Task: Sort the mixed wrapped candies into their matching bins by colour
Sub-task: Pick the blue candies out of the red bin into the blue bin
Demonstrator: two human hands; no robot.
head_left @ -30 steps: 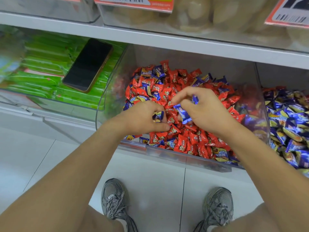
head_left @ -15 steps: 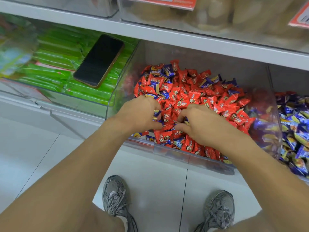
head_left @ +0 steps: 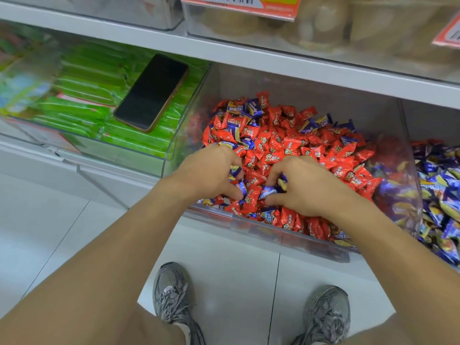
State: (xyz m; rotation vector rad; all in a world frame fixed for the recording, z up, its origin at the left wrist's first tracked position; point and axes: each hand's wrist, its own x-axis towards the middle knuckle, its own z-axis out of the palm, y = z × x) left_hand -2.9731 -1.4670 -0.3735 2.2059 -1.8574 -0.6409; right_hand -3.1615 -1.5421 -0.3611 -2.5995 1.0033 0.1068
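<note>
Phone point(head_left: 151, 92) on green packets point(head_left: 82, 95)

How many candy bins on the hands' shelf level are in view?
3: the green-wrapper bin at left, the mixed red-and-blue bin in the middle, the blue bin at right; more may lie off-frame.

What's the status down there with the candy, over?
Left hand gripping blue candies. Right hand pinching a blue candy. Both over the red bin, many blues left in it. Nothing blocking.

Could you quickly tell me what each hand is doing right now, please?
Left hand: closed, holding blue candies in curled fingers.
Right hand: closed, pinching a blue candy.
</note>
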